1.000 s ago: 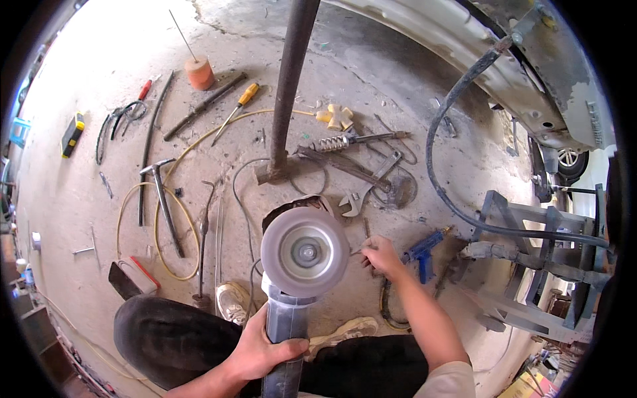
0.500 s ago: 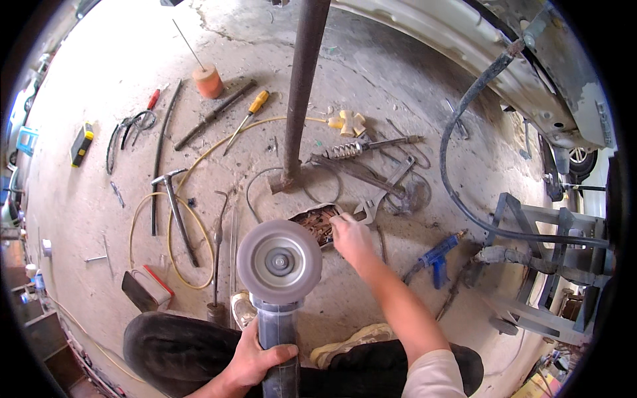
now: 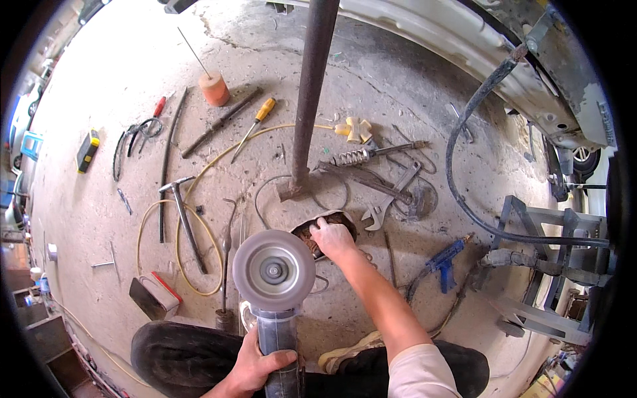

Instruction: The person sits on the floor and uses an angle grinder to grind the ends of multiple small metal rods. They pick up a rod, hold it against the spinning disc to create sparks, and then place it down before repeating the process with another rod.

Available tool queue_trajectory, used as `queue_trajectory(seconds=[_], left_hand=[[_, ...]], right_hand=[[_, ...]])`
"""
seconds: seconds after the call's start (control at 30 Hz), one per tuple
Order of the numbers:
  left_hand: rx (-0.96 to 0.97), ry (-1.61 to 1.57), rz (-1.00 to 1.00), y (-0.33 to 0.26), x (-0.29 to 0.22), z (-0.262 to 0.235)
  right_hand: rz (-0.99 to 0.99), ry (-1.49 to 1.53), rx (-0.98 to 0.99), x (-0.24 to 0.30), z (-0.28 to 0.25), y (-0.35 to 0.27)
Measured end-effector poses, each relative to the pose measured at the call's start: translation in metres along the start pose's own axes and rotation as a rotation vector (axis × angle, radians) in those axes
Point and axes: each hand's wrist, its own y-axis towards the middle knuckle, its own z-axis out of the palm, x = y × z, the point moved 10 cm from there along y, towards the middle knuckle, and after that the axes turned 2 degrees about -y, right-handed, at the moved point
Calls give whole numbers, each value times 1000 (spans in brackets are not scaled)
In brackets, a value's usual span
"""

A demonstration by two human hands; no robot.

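My left hand (image 3: 260, 361) is wrapped round the grey body of an angle grinder (image 3: 277, 333), held upright in front of me. The round abrasive disc (image 3: 274, 270) at its top faces me. My right hand (image 3: 334, 240) reaches into the mouth of a low container (image 3: 346, 217) on the floor, its fingers curled at the opening. Small brown pieces (image 3: 303, 234) show inside; at the last moment the hand hides what its fingertips grip, if anything. Beside the container lies an adjustable wrench (image 3: 376, 216). The disc overlaps the container's near left edge in view.
A metal post (image 3: 310, 99) stands just beyond the container. A hammer (image 3: 186, 219), yellow-handled screwdriver (image 3: 255, 126) and yellow cable (image 3: 219, 154) lie to the left. At right are a blue air gun (image 3: 446, 264), a dark hose (image 3: 453, 179) and a metal stand (image 3: 564, 222).
My right hand has moved left, from the container's right rim to over its mouth, with its fingers curling in. The grinder stays in my left hand. The view has shifted slightly.
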Motion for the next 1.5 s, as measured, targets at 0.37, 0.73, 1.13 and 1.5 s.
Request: queue_trajectory(seconds=[0.37,0.73,1.13,1.5], left_hand=[[-4,59,14,0,0,3],[97,54,26,7,3,16],[308,40,-57,7,-7,86],[293,88,-22,5,6,86]], right_hand=[[38,-3,-19,7,4,3],[312,708,-193,-71,-136,-80],[761,1434,-463,-55,-303,-218],[779,1486,-291,-34,-282,-221]])
